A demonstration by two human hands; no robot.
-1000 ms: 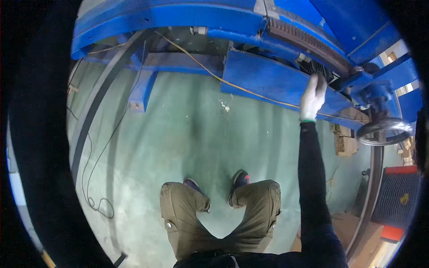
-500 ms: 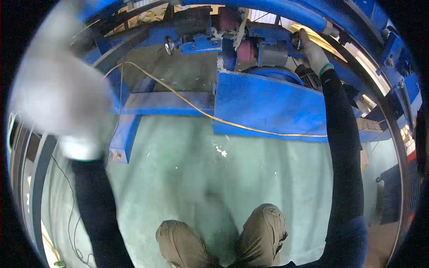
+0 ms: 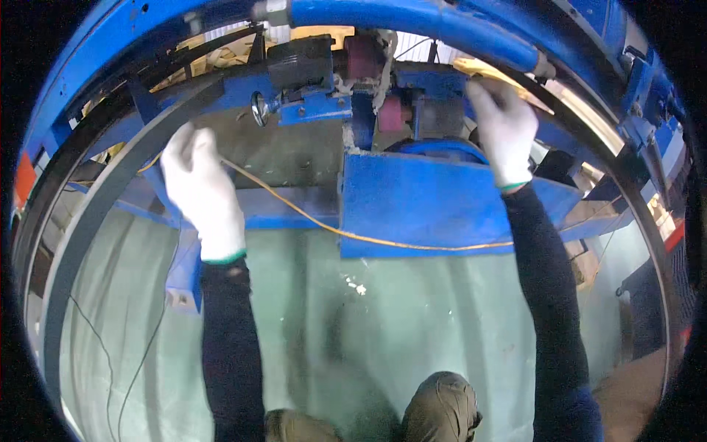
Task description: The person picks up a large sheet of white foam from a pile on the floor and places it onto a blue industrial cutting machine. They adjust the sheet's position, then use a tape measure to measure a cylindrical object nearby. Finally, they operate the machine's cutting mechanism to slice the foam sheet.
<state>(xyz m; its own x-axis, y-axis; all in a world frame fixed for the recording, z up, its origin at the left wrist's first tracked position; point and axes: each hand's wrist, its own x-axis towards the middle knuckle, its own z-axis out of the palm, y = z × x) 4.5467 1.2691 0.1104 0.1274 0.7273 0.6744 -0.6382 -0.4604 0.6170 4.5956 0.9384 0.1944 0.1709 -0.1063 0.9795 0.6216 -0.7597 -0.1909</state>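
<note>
My left hand, in a white knit glove with a green cuff edge, is raised beside a curved dark metal strip. Its fingers are bent and a little apart, and nothing shows between them. A yellow cord runs behind this glove and across a blue machine panel. My right hand, gloved alike, has its fingers curled at the right end of the roller assembly. The handwheel seen there earlier is covered by the fingers. A matching chrome handwheel sits on the assembly's left side.
Reddish rollers and a blue bar lie ahead. Another dark curved strip passes at far right. Pale crumbs lie on the green floor; a thin black cable trails at left. My knees are at the bottom.
My left hand has come from the far left, blurred, toward the middle beside the strip. My right hand stays at the handwheel's place and now hides it. The whole view has shifted.
</note>
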